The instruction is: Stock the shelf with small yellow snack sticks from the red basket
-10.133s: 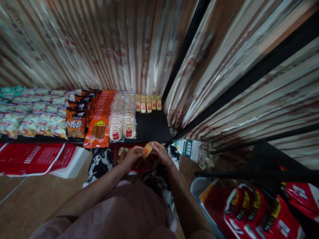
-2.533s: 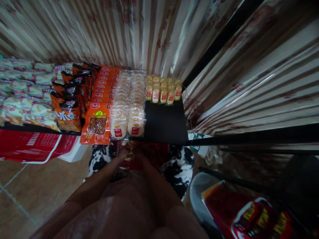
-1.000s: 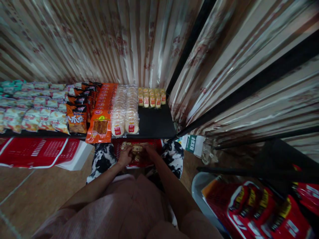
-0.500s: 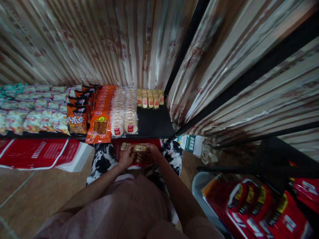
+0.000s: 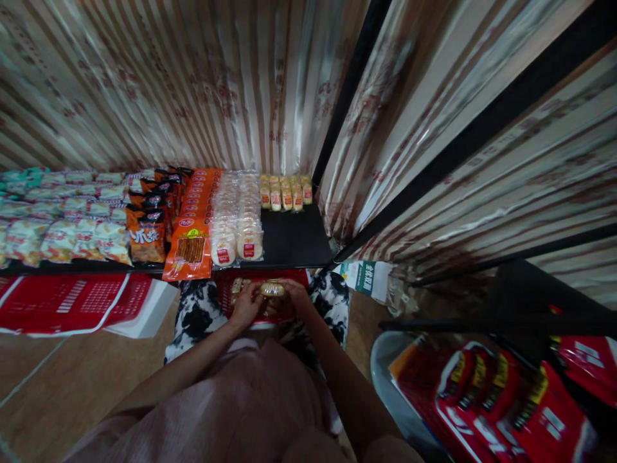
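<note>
In my lap, partly under the shelf edge, sits a red box (image 5: 302, 277) holding small wrapped snacks (image 5: 238, 286). One gold-coloured wrapped snack (image 5: 272, 289) is raised between my hands. My left hand (image 5: 246, 305) has its fingers curled at the snack's left end. On the other end, my right hand (image 5: 294, 293) grips it with thumb and fingers. Dim light hides the fingertips in part. Ahead, a block of small yellow wrapped snacks (image 5: 287, 195) stands at the back right of the black shelf (image 5: 296, 241).
Round white packaged crackers (image 5: 236, 222), orange packs (image 5: 189, 241), brown snack bags (image 5: 146, 235) and white bags (image 5: 67, 238) line the shelf. A red-and-white carton (image 5: 91, 302) lies left. At right are a black frame bar (image 5: 434, 173) and a tub (image 5: 385, 366) with red packs.
The snack between my hands has turned slightly, showing more of its shiny wrapper. My view has shifted a little, so the shelf appears slightly lower and farther left.
</note>
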Demonstrator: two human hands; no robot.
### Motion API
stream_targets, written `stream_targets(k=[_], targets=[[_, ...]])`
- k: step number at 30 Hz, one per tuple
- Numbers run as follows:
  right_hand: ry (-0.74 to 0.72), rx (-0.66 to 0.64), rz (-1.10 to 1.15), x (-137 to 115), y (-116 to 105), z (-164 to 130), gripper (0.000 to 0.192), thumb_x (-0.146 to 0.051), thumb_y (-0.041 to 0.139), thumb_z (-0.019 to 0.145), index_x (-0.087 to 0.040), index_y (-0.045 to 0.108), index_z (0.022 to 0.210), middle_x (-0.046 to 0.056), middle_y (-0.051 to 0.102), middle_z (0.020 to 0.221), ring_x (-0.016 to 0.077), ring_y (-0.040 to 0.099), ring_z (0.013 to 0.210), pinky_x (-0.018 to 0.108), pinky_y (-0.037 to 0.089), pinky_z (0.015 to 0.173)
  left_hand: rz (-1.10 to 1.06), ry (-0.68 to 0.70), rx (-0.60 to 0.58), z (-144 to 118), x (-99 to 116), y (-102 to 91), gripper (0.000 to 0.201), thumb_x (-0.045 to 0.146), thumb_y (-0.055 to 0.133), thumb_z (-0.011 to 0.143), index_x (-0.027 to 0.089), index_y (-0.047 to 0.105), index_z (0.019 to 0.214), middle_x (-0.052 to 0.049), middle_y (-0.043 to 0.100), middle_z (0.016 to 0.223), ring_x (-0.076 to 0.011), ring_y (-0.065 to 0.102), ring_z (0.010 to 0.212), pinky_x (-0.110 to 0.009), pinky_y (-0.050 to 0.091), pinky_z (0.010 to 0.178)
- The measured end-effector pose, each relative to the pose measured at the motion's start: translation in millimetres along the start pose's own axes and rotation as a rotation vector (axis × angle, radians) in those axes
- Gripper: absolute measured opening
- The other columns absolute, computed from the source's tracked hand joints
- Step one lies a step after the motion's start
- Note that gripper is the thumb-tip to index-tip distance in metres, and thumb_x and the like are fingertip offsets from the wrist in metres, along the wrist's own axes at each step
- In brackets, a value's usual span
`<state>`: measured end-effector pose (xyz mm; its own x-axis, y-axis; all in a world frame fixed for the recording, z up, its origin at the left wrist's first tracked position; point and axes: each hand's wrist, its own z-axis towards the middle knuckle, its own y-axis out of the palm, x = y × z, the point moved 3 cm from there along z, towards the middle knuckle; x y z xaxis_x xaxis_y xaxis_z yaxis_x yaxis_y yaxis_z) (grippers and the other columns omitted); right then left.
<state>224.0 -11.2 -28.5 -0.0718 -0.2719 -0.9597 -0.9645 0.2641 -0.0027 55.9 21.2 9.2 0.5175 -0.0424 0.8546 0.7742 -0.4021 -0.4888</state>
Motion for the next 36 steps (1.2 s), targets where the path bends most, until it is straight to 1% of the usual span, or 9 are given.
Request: stream_targets(k=[5, 8, 10, 14, 18, 22, 27, 32, 36], targets=[[-0.216, 0.068, -0.403, -23, 2, -16, 0.032, -0.018, 0.045, 0.073, -0.022, 0.069, 0.094, 0.003, 0.066, 0.095, 0.0189, 0.057, 0.092, 0.032, 0.041, 0.09, -0.117, -0.174, -0.005, 4, -8, 7.8, 0.027, 0.013, 0.048, 0.078, 0.014, 0.059, 0.103, -0.008, 0.062, 0.105, -0.0176, 0.058, 0.097, -0.032, 0.043, 0.093], [-0.32, 0.056, -0.531, -34, 5, -24, 0.036, -0.012, 0.043, 0.075, -0.021, 0.068, 0.099, 0.005, 0.065, 0.098, 0.0186, 0.056, 0.095, 0.031, 0.041, 0.091, -0.313, -0.336, -0.027, 4, -11, 11.8, 0.026, 0.014, 0.046, 0.079, 0.015, 0.058, 0.103, -0.007, 0.064, 0.097, -0.0165, 0.061, 0.087, -0.029, 0.049, 0.078], [-0.367, 0.051, -0.586, -38, 6, -28, 0.037, -0.01, 0.043, 0.076, -0.02, 0.068, 0.101, 0.007, 0.064, 0.099, 0.0186, 0.056, 0.094, 0.031, 0.041, 0.09, -0.479, -0.424, -0.032, 2, -9, 13.6, 0.022, 0.015, 0.046, 0.08, 0.015, 0.058, 0.099, -0.007, 0.064, 0.095, -0.0153, 0.062, 0.083, -0.024, 0.049, 0.067], [-0.462, 0.035, -0.713, -44, 8, -39, 0.037, -0.01, 0.043, 0.08, -0.021, 0.066, 0.107, 0.007, 0.063, 0.097, 0.0186, 0.054, 0.092, 0.031, 0.042, 0.088, -0.752, -0.523, -0.034, -3, -1, 15.4, 0.013, 0.019, 0.051, 0.079, 0.015, 0.058, 0.09, -0.005, 0.065, 0.091, -0.0109, 0.062, 0.075, -0.019, 0.047, 0.061], [-0.609, 0.039, -0.803, -50, 9, -52, 0.034, -0.013, 0.043, 0.085, -0.025, 0.065, 0.108, 0.007, 0.062, 0.096, 0.0189, 0.052, 0.092, 0.033, 0.043, 0.084, -0.923, -0.558, -0.073, -4, 6, 17.6, 0.012, 0.024, 0.058, 0.076, 0.015, 0.056, 0.085, -0.005, 0.066, 0.081, -0.0116, 0.063, 0.07, -0.021, 0.048, 0.063], [-0.716, 0.072, -0.854, -56, 8, -64, 0.033, -0.012, 0.045, 0.085, -0.026, 0.067, 0.106, 0.008, 0.059, 0.099, 0.0195, 0.051, 0.093, 0.033, 0.045, 0.081, -0.991, -0.637, -0.097, -4, 14, 17.7, 0.014, 0.025, 0.056, 0.079, 0.014, 0.057, 0.088, -0.006, 0.067, 0.081, -0.0122, 0.064, 0.07, -0.021, 0.048, 0.065], [-0.77, 0.079, -0.854, -62, 6, -73, 0.03, -0.015, 0.051, 0.084, -0.03, 0.067, 0.104, 0.006, 0.06, 0.099, 0.0207, 0.049, 0.097, 0.035, 0.046, 0.084, -1.06, -0.646, -0.099, -3, 23, 16.3, 0.017, 0.029, 0.056, 0.081, 0.013, 0.059, 0.089, -0.005, 0.067, 0.077, -0.0098, 0.062, 0.065, -0.019, 0.046, 0.061], [-0.8, 0.114, -0.803, -64, 2, -80, 0.024, -0.016, 0.053, 0.084, -0.028, 0.069, 0.098, 0.004, 0.063, 0.098, 0.0206, 0.048, 0.098, 0.035, 0.045, 0.085, -1.047, -0.636, -0.115, -3, 26, 17.8, 0.019, 0.031, 0.057, 0.08, 0.014, 0.06, 0.087, -0.004, 0.066, 0.072, -0.0098, 0.062, 0.063, -0.019, 0.046, 0.061], [-0.808, 0.122, -0.814, -67, -4, -83, 0.022, -0.015, 0.052, 0.084, -0.026, 0.069, 0.092, 0.003, 0.065, 0.098, 0.0211, 0.048, 0.1, 0.036, 0.044, 0.085, -1.021, -0.602, -0.131, -3, 27, 18.5, 0.022, 0.034, 0.057, 0.08, 0.014, 0.059, 0.086, -0.005, 0.067, 0.074, -0.0108, 0.062, 0.064, -0.02, 0.047, 0.063]])
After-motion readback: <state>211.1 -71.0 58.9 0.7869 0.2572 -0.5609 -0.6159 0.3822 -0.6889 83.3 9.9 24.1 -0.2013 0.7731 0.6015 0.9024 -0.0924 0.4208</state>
